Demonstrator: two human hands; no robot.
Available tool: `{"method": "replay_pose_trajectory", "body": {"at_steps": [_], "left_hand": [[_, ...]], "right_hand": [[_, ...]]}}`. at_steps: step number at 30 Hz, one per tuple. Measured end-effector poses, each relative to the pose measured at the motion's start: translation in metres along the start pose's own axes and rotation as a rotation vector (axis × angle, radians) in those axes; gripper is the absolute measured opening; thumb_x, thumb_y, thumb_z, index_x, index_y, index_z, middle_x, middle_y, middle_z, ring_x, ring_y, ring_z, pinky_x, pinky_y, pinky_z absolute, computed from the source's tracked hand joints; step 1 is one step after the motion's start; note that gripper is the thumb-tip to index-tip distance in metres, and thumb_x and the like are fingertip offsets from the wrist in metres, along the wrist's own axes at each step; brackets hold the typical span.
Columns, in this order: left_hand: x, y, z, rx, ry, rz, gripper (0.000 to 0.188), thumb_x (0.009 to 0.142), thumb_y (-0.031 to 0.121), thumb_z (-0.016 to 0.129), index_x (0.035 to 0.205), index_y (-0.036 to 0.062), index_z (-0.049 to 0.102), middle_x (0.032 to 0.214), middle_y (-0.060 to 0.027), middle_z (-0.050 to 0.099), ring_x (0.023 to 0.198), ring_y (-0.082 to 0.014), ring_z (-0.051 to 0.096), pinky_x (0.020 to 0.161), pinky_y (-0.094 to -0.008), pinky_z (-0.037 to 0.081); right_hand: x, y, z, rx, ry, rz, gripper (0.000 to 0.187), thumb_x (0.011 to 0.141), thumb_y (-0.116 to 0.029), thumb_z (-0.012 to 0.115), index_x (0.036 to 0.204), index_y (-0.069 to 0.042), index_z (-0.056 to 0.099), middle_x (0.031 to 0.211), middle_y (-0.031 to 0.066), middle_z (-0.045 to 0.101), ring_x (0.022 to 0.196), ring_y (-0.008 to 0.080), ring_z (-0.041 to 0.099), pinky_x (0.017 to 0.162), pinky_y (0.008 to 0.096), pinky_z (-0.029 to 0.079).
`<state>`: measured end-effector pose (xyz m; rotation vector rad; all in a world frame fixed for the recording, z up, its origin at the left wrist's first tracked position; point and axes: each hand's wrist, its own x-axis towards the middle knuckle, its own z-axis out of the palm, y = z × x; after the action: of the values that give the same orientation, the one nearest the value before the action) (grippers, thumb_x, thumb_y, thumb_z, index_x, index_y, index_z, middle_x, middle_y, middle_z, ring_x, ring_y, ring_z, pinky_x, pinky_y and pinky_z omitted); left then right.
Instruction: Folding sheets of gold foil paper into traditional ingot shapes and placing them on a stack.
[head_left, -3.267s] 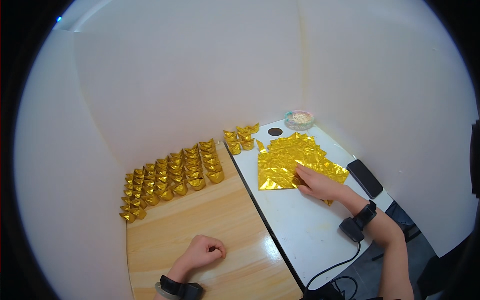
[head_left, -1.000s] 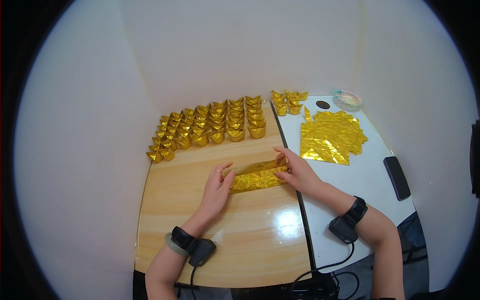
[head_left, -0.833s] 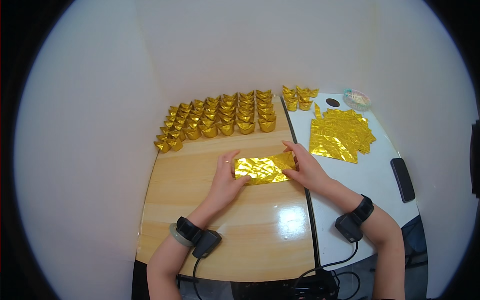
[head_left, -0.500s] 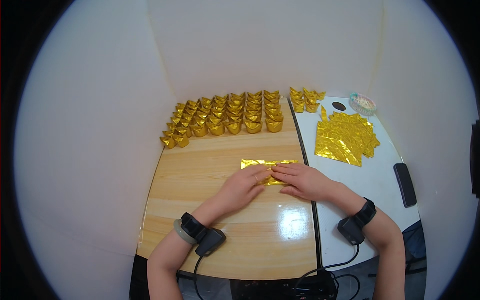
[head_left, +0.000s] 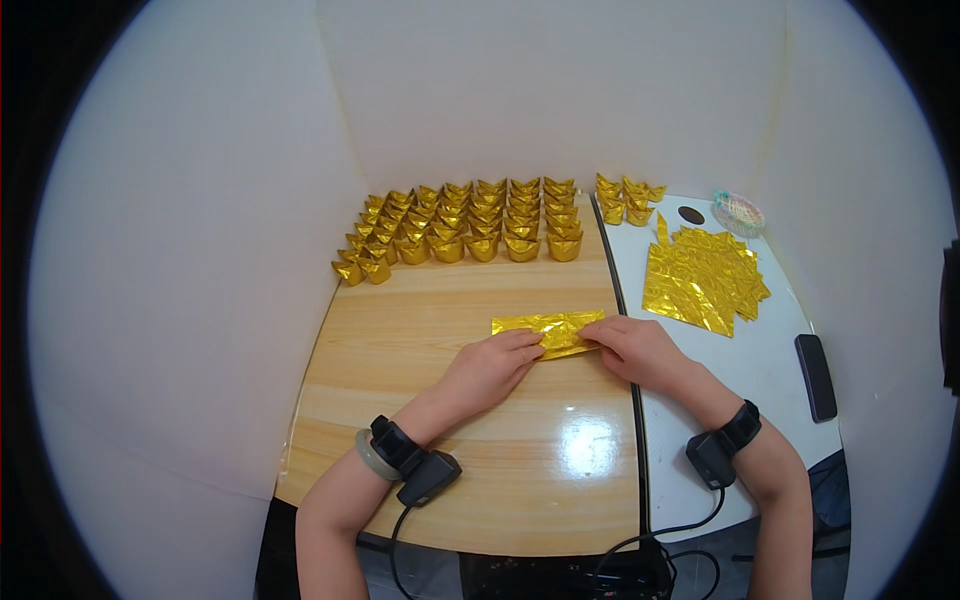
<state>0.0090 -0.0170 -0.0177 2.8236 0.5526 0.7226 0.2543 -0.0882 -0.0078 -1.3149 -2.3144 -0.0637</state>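
Observation:
A gold foil sheet, folded into a long creased strip, lies crosswise on the wooden board. My left hand is at its near edge, fingers pressed together on the foil left of its middle. My right hand pinches the strip towards its right end, with the fingers bent and the thumb below. Part of the foil's right end is hidden under these fingers. Beyond the strip, several rows of folded gold foil ingots stand on the board.
On the white table to the right lie a pile of loose gold foil sheets, a smaller group of foil ingots, a coil of pale beaded or woven bands and a black phone-like object. White walls enclose the sides and back.
My hands have moved apart from the middle of the foil, the right one towards its right end. More of the strip's face shows, and it sits slightly tilted.

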Motion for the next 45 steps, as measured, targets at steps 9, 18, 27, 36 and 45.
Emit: {"method": "replay_pose_trajectory", "body": {"at_steps": [9, 18, 27, 36, 45], "left_hand": [[-0.002, 0.003, 0.000, 0.084, -0.016, 0.034, 0.026, 0.085, 0.013, 0.058, 0.110, 0.0189, 0.064, 0.112, -0.0099, 0.060, 0.106, -0.0269, 0.056, 0.082, -0.0344, 0.050], [0.004, -0.002, 0.002, -0.034, 0.007, -0.045, 0.019, 0.083, 0.014, 0.060, 0.099, 0.0168, 0.069, 0.112, -0.0060, 0.060, 0.104, -0.0251, 0.056, 0.085, -0.0340, 0.047], [0.009, -0.009, 0.011, -0.264, -0.027, -0.201, 0.022, 0.080, 0.007, 0.059, 0.099, 0.0123, 0.069, 0.116, -0.0068, 0.058, 0.108, -0.0246, 0.053, 0.092, -0.0324, 0.042], [0.021, -0.028, 0.017, -0.542, -0.028, -0.176, 0.021, 0.077, 0.012, 0.067, 0.097, 0.0099, 0.067, 0.118, -0.0091, 0.055, 0.114, -0.0264, 0.047, 0.098, -0.0347, 0.036], [0.015, -0.023, 0.010, -0.454, -0.046, -0.130, 0.010, 0.070, 0.014, 0.073, 0.078, 0.0102, 0.068, 0.101, -0.0053, 0.057, 0.105, -0.0218, 0.049, 0.094, -0.0352, 0.036]], "right_hand": [[0.001, 0.000, 0.003, 0.059, 0.043, -0.007, 0.017, 0.079, -0.012, 0.062, 0.095, -0.008, 0.062, 0.094, 0.0060, 0.062, 0.090, 0.0240, 0.059, 0.075, 0.0335, 0.050], [0.001, 0.004, 0.003, 0.113, 0.046, 0.017, 0.020, 0.074, -0.009, 0.063, 0.094, -0.007, 0.061, 0.090, 0.0081, 0.061, 0.087, 0.0261, 0.058, 0.073, 0.0350, 0.049], [0.002, -0.002, -0.002, 0.104, 0.026, 0.057, 0.016, 0.068, -0.009, 0.060, 0.083, -0.007, 0.056, 0.082, 0.0084, 0.057, 0.082, 0.0267, 0.056, 0.069, 0.0358, 0.048], [0.006, 0.014, 0.006, 0.141, 0.075, 0.065, 0.019, 0.069, -0.010, 0.064, 0.086, -0.007, 0.058, 0.085, 0.0087, 0.055, 0.085, 0.0257, 0.055, 0.071, 0.0337, 0.047], [0.004, -0.005, -0.004, 0.194, -0.033, -0.036, 0.020, 0.070, -0.013, 0.065, 0.089, -0.009, 0.064, 0.090, 0.0060, 0.060, 0.090, 0.0248, 0.056, 0.075, 0.0342, 0.047]]}}
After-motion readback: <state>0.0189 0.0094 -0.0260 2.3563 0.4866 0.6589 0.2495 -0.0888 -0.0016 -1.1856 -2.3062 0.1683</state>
